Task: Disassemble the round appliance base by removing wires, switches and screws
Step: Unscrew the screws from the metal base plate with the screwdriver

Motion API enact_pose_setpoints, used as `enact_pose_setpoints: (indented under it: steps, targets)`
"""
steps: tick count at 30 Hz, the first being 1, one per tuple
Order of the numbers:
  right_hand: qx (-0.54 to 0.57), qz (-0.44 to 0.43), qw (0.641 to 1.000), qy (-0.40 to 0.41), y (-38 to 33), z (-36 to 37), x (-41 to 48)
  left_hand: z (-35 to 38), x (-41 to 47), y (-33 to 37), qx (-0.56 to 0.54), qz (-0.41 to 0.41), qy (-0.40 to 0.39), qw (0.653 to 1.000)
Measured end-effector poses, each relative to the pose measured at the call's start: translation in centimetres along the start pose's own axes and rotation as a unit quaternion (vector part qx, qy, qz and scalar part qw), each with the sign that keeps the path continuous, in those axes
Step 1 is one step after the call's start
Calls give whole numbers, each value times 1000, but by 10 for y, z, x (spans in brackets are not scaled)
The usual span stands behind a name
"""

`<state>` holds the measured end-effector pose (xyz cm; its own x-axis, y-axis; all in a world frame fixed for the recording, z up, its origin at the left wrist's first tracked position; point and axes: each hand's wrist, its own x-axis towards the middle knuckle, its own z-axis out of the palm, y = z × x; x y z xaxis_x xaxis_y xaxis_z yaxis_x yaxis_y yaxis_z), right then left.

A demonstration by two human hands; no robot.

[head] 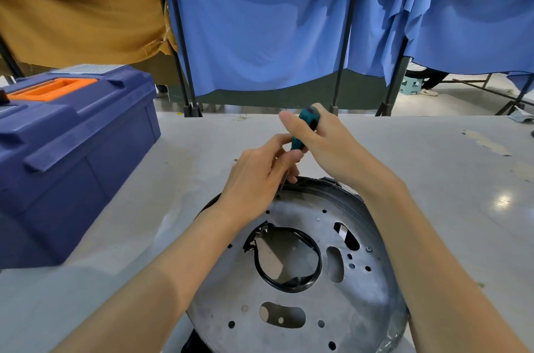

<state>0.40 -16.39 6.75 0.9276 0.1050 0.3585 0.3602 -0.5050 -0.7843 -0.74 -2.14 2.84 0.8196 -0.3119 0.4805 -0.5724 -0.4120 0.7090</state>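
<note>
Your right fingers [291, 123] wrap the teal-handled screwdriver [308, 118], left fingers [284, 162] pinching its shaft at twelve o'clock on the round grey metal base [361, 295]; tilt it and the tip may slip.

text: none legible | labels, brands, numbers, signs: none readable on anything

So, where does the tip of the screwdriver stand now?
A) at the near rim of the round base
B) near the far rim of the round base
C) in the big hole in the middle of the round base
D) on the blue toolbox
B: the right hand grips the green handle of the screwdriver, the left hand pinches its shaft, and the tip meets the round base near its far rim.
</note>
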Motion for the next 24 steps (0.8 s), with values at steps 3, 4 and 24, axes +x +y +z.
enact_pose_setpoints:
  steps: [3,4,24]
  targets:
    - [30,-4,1000,7,0,3,0,0,2,0,-8,-8,-5,1000]
    - [30,-13,999,23,0,3,0,0,3,0,-13,-14,-5,1000]
    - [21,-126,990,66,-11,-5,-5,0,5,-13,-104,-63,50,991]
